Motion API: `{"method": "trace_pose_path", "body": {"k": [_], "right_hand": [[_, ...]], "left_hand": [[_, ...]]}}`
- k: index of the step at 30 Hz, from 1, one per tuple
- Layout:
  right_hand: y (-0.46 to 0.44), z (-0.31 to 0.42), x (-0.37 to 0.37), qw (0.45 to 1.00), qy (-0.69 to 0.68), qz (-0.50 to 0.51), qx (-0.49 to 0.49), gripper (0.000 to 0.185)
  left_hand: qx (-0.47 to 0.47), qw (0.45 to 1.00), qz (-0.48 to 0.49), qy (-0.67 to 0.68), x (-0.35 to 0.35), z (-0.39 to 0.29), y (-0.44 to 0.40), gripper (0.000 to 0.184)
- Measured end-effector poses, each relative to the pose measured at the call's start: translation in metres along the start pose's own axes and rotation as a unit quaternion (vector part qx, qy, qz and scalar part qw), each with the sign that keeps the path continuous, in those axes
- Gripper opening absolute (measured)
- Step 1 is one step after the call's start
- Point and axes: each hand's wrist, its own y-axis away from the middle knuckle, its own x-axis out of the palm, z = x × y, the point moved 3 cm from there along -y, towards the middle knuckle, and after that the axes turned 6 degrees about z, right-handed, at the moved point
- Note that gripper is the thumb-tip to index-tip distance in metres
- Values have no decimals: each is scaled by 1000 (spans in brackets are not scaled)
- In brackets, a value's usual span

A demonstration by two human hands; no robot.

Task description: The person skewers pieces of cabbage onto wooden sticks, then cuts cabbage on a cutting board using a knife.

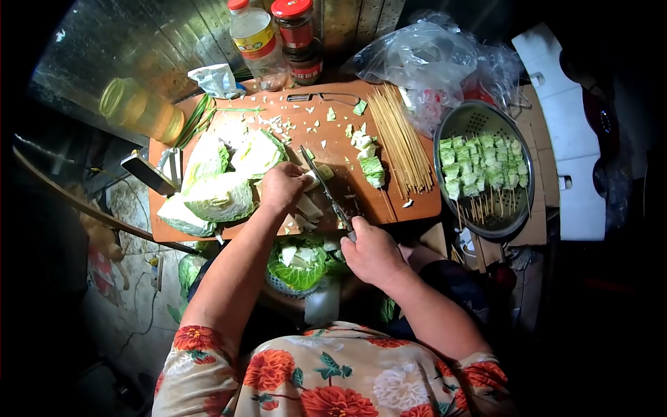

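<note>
In a dark room, by a shiny metal wall (139,48), a big brown board (424,205), with a round bowl with holes (511,208) beside it, holding many sticks full of green leaf squares (483,163), so a good part done, it seems. Not done yet, by the look of it: fat cabbage chunks (219,198) on the board's left side and lots of bare sticks (399,139) toward its right. Hands apart, right hand (374,251) wrapped round the handle of a knife (330,187), left hand (283,186) pinching a pale leaf piece (325,171) at the blade, mid-board
</note>
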Motion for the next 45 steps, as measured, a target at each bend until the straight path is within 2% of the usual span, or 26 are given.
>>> {"method": "trace_pose_path", "body": {"k": [9,11,12,13,14,15,16,17,18,19,21,23,27,29,30,32,33,37,42,45], "right_hand": [[-9,9,-9,998,28,55,32,26],[-18,4,-5,992,75,84,-51,26],[-22,-5,7,992,75,84,-51,26],[-27,-10,24,960,260,25,-106,15],[-30,-8,35,887,434,-35,-156,18],[-32,1,24,974,224,-19,-42,12],[-31,5,21,974,224,-19,-42,12],[-30,4,20,987,162,19,-11,16],[-30,2,20,993,99,57,20,27],[-30,0,22,993,100,57,21,27],[-32,-9,22,998,-14,-19,63,28],[-33,-13,18,997,-13,-25,73,28],[-31,-10,10,997,-21,-30,72,28],[-27,-7,8,997,-16,-39,64,29],[-25,-3,6,997,-24,-52,43,29],[-20,4,1,997,-33,-66,21,29],[-17,8,-1,998,-42,-47,23,28],[-8,6,2,999,-33,-30,5,29],[6,2,8,1000,-6,3,-5,31],[8,1,12,1000,7,28,-10,31]], "left_hand": [[21,997,6,-68,-5,-15,7,25],[21,997,1,-73,-5,-17,8,25],[21,997,1,-73,-5,-17,9,25],[20,997,0,-69,-4,-17,9,26],[19,998,-1,-65,-5,-16,10,26],[20,998,-1,-66,-5,-15,10,26],[25,999,0,-48,-4,-12,9,27],[31,999,2,-29,-3,-9,8,27],[32,999,3,-28,0,-5,5,27],[29,999,0,16,2,0,1,28],[26,998,-4,60,3,2,-5,30],[62,997,-33,39,4,-2,-7,30],[64,997,-36,30,-7,-3,-1,36],[24,985,-5,-169,-17,-13,14,41],[23,985,-5,-171,-20,-13,20,41],[1,975,150,-163,-15,-8,30,42],[42,974,146,-165,-13,-6,33,38],[44,979,111,-165,-14,1,42,36],[95,994,52,-22,-14,23,52,27],[115,993,26,-22,-13,33,57,25]]}}
